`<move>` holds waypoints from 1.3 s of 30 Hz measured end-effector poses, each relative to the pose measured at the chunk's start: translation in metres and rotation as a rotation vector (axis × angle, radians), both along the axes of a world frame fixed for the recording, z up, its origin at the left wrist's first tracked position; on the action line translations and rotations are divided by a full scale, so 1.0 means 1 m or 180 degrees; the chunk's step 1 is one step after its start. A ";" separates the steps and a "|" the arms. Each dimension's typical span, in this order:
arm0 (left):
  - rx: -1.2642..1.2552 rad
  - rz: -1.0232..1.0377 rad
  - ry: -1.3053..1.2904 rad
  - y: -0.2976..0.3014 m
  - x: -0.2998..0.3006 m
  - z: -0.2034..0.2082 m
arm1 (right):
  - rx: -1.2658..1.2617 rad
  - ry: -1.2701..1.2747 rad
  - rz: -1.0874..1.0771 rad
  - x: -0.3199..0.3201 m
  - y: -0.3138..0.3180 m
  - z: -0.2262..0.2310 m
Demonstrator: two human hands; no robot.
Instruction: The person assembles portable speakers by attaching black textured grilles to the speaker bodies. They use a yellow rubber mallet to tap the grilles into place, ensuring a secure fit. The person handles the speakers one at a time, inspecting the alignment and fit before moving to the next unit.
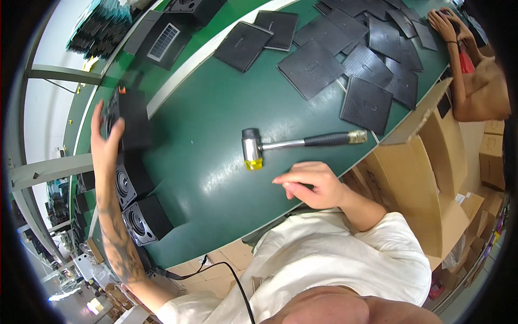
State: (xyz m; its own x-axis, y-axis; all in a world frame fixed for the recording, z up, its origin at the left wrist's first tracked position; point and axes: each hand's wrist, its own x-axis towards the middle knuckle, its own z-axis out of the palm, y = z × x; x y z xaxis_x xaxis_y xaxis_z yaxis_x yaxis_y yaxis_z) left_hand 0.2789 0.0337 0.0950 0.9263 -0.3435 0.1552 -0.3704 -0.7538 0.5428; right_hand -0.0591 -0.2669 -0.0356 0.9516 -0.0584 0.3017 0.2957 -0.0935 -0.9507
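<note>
1. One white shirt (334, 254) fills the foreground on the near side of the right hand (318, 184), while a black cable (238, 279) curves below and to the left of those fingers.
2. Loosely bent, the right hand's fingers hold nothing visible above the near edge of a green table (194, 113).
3. Open cardboard boxes (410, 178) stand beside the table, to the right of the right fingers.
4. Just beyond the right fingers, apart from them, lies a mallet (307, 141) with a metal head, one end black and the other yellow; its dark-gripped handle points right.
5. On the near side of the left hand (108, 132), a lower speaker (147, 218) and a middle speaker (134, 181) sit in a row.
6. Thumb and fingers apart, the left hand meets the face of a blurred black speaker box (135, 121) at the table's left; how firmly they grip cannot be told.
7. Well beyond the right fingers, black square panels (310, 70) lie overlapping across the table.
8. Farther past the left fingers stands a dark box (163, 42) bearing a pale gridded rectangle.
9. Far beyond the right fingers, at right, another person's hands (445, 27) close around something dark, too small to identify.
</note>
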 end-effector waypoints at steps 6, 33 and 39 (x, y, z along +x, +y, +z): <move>0.0116 -0.1110 -0.0267 0.005 -0.159 0.000 | -0.0066 0.0081 -0.0035 -0.002 0.004 -0.001; -0.2342 0.0277 -0.0286 0.027 -0.278 -0.105 | -0.5150 0.1682 -0.0645 0.002 -0.153 0.072; -0.2454 0.0439 -0.0113 0.025 -0.287 -0.126 | -0.5056 0.2184 -0.0351 0.012 -0.144 0.082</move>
